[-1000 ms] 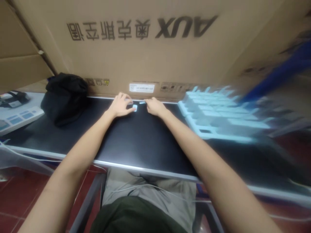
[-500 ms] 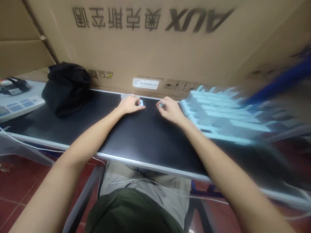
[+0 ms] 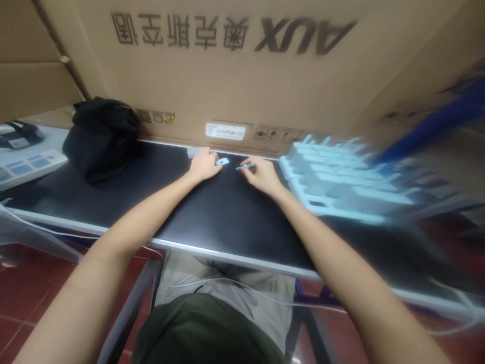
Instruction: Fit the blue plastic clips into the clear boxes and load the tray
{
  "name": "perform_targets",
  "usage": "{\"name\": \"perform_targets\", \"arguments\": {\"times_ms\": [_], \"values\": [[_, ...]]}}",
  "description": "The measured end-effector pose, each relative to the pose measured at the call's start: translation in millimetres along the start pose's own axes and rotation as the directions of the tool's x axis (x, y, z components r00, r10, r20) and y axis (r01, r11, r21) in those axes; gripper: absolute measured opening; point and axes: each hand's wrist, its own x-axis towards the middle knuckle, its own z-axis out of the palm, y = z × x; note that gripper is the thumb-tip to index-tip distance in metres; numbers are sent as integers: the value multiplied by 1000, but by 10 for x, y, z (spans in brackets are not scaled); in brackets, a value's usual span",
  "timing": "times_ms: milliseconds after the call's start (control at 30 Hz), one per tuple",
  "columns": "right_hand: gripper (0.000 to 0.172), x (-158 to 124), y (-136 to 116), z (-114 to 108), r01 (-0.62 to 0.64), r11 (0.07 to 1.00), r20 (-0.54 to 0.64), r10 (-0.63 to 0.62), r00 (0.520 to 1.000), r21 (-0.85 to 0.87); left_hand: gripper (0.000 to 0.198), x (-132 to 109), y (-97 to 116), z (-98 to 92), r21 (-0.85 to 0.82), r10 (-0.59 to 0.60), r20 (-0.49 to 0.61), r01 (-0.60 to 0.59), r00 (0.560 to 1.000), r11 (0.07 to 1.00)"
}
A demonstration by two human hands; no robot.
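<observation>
Near the far edge of the black work surface, my left hand is closed on a small light-blue piece, which sticks out to the right of its fingertips. My right hand pinches a thin light-blue part between thumb and fingers, its tip pointing left. A short gap separates the two pieces. Behind my left hand lies a small pale item, partly covered by the hand.
Right of my right hand stands a light-blue rack with upright prongs. A black cloth bag sits at the left, beside a white panel. A large cardboard box rises behind, and a blue bar slants at the right.
More of both light-blue pieces shows between the fingers now. My right hand has shifted slightly left, and its part now points left.
</observation>
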Motion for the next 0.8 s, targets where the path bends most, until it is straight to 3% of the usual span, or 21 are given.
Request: {"name": "perform_targets", "arguments": {"times_ms": [233, 467, 600, 700, 800], "values": [[8, -24, 7, 20, 21, 1000, 26, -22, 999, 16, 12, 27, -126, -102, -170, 37, 2, -36, 999, 985], [14, -44, 20, 64, 119, 993, 1, -119, 993, -24, 14, 128, -512, -208, -133, 42, -273, -81, 961, 988], [20, -42, 6, 75, 150, 988, -13, -150, 989, -25, 17, 175, -757, -196, -178, -9, -263, -39, 965, 983], [24, -27, -12, 72, 138, 990, -43, -139, 989, -34, 20, 174, -707, -181, -252, 117, -252, -182, 961, 950], [29, -15, -26, 81, 114, 993, -72, -115, 991, -16, 24, 148, -470, -146, -342, 297, -223, -359, 929, 868]]}}
